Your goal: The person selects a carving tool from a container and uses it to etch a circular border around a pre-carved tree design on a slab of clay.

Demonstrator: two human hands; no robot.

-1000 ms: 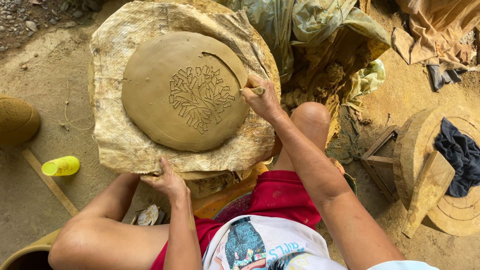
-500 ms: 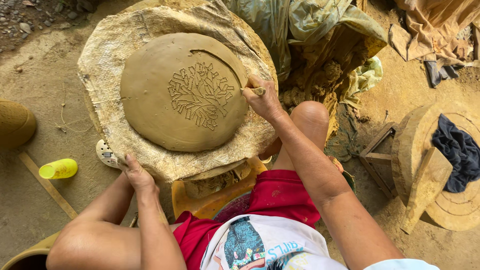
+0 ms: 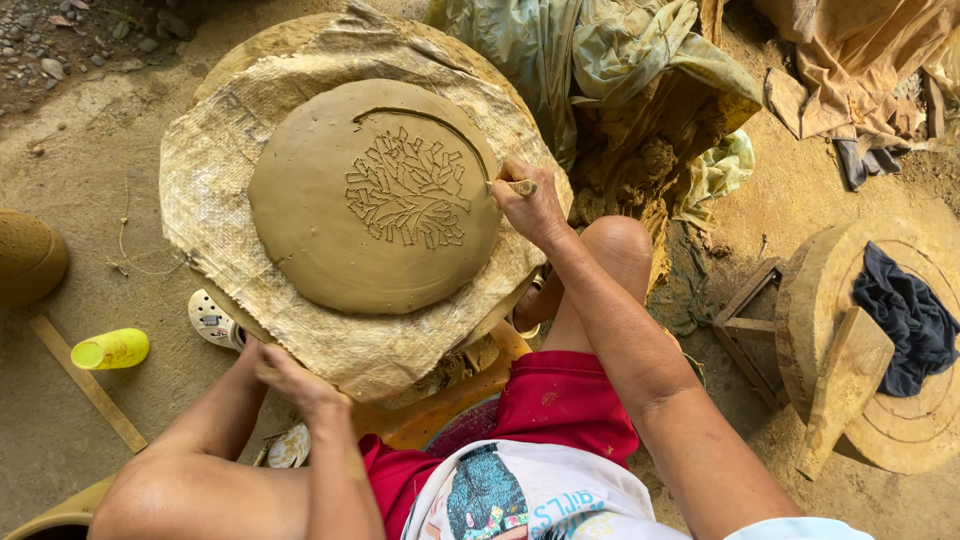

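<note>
Underneath everything sits a round turntable draped in a coarse woven sack (image 3: 215,190), its frayed edge hanging past the rim on every side. Centred on that sack lies the clay disc (image 3: 330,230), a wide, shallow slab of wet brown clay with a branching tree pattern (image 3: 408,188) cut into its middle and a curved groove (image 3: 440,125) running near its upper right edge.

By its sheen and the crisp ridges of the cuts, the clay looks soft, heavy for its thickness and easily dented. I judge it would sag or tear if lifted by the rim alone, so the safer hold is on the sack or the board beneath, not on the clay itself.

Around the work, crumpled plastic sheeting (image 3: 600,60) is heaped behind, a wooden stump (image 3: 820,290) with a dark cloth (image 3: 905,315) stands to the right, and a yellow bottle (image 3: 112,349) lies on the dirt to the left.

At the disc's right edge the right hand (image 3: 530,205) is closed narrowly around a small wooden stick (image 3: 520,186), pinched between thumb and fingers, its tip meeting the clay where the groove ends. At the near edge of the sack the left hand (image 3: 290,380) curls loosely, fingers bent over the cloth's rim, holding nothing else.
</note>
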